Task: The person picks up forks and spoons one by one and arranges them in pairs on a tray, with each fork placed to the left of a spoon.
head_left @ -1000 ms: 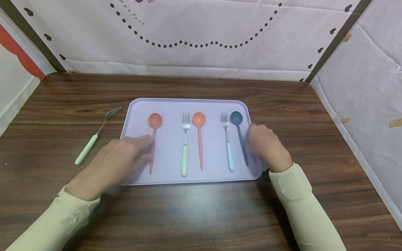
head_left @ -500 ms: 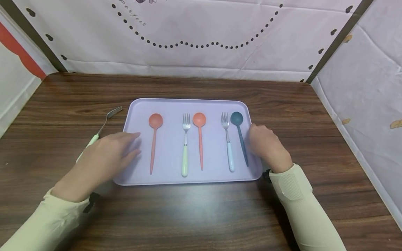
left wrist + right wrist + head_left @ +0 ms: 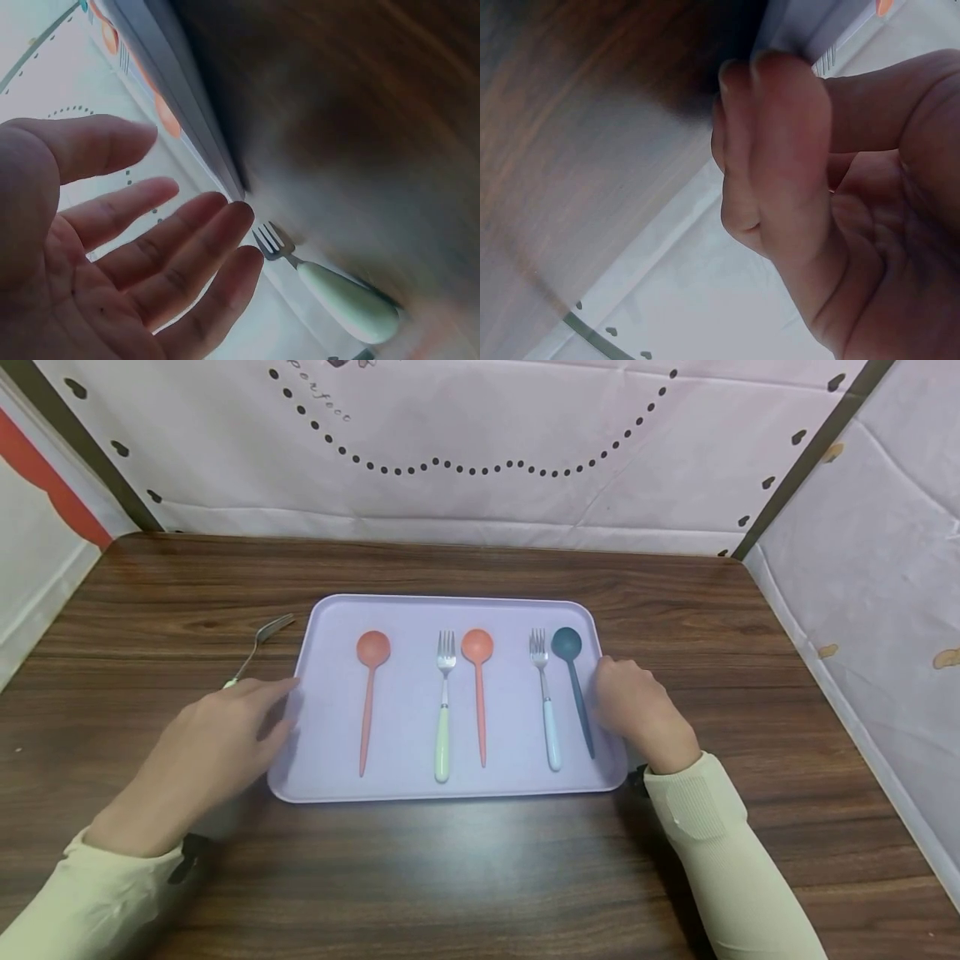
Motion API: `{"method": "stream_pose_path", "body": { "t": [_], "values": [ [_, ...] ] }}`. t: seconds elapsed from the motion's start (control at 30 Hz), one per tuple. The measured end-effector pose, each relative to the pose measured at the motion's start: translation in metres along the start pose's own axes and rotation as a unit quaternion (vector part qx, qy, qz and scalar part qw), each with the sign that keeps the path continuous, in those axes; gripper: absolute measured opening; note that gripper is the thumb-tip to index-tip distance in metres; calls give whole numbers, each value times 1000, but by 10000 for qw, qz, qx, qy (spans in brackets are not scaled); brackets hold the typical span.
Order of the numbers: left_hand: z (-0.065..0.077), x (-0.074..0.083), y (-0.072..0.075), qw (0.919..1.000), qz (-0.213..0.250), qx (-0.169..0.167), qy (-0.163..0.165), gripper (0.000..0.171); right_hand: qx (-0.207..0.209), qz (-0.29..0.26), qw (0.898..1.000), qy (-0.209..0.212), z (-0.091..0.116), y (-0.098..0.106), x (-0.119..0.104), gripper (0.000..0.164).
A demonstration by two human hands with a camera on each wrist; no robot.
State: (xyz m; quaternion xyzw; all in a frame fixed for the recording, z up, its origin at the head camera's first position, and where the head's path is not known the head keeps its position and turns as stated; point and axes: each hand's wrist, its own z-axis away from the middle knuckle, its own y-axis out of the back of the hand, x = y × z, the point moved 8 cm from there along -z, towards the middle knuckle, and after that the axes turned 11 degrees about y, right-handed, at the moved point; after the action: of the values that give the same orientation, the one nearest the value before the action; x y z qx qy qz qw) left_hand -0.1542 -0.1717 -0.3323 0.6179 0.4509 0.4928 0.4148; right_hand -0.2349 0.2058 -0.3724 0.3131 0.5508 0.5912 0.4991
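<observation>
A lilac tray lies on the wooden table. My right hand grips its right rim; in the right wrist view the curled fingers sit at the tray's outer wall. At the left edge is my left hand, fingers spread and holding nothing, fingertips right by the rim. On the tray lie a coral spoon, a green-handled fork, another coral spoon, a blue-handled fork and a dark teal spoon. Left of it lies another green-handled fork, its handle mostly hidden by my left hand in the head view.
The brown wood-grain table extends around the tray on all sides. A white printed cloth hangs behind the table's back edge, and another pale cloth stands along the right side.
My left hand has moved left, from over the left coral spoon to the tray's left edge, now covering most of the loose fork's handle. The right hand and the tray stay where they were.
</observation>
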Motion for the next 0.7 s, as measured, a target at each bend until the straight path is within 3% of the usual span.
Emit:
{"method": "stream_pose_path", "body": {
  "t": [0.23, 0.47, 0.7],
  "values": [
    [2, -12, 9, 9990, -159, 383, 175, 44, -34, -76, 10000, -15, 2, -2, 1, 23],
    [3, -25, 12, 9975, -224, 519, 424, 45, 1, -77, 10000, 28, 2, -1, 0, 25],
    [4, -38, 17, 9950, -236, 864, 444, 43, 76, -15, 9999, 83, 1, 1, -2, 25]
  ]
}}
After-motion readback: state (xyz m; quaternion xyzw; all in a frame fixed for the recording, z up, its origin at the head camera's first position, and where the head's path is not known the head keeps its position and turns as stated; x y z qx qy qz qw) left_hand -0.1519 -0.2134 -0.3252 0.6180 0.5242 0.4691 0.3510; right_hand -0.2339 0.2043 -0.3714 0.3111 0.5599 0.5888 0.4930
